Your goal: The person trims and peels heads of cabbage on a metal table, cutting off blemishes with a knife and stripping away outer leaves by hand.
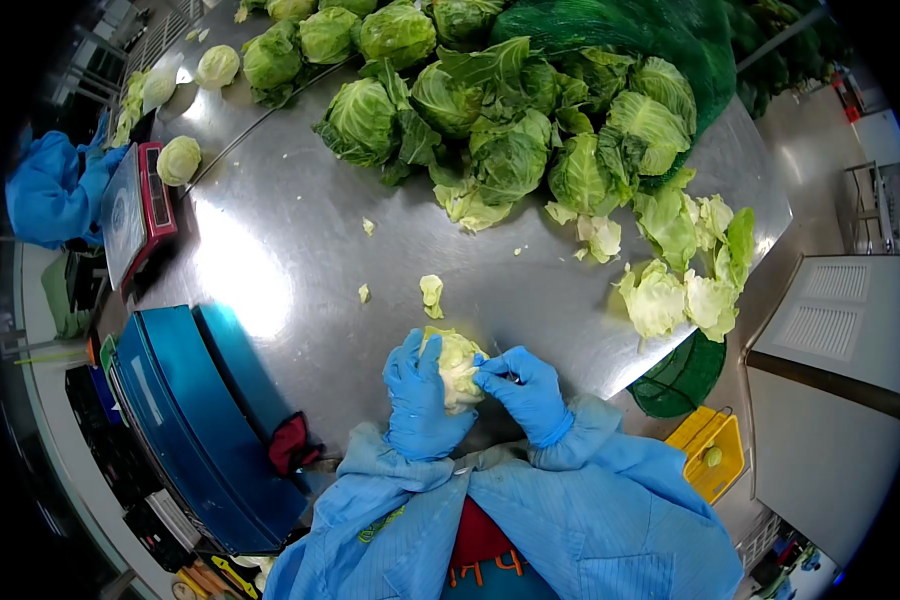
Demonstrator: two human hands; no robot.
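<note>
A small, pale, trimmed cabbage [459,372] is held over the near edge of the steel table, close to my body. My left hand [415,392], in a blue glove, wraps round its left side. From the right, my right hand [526,390], gloved too, pinches at the cabbage's surface with thumb and forefinger. What lies between those fingertips is too small to make out. Just beyond the cabbage lies a torn piece of leaf [431,296], and smaller scraps are scattered farther off.
Several green cabbages [510,155] are heaped at the back beside green netting [660,40]. Loose leaves [680,290] lie at the right edge, above a green basket [682,375] and a yellow crate [715,455]. Left are a red scale [140,210] and a blue box [185,410].
</note>
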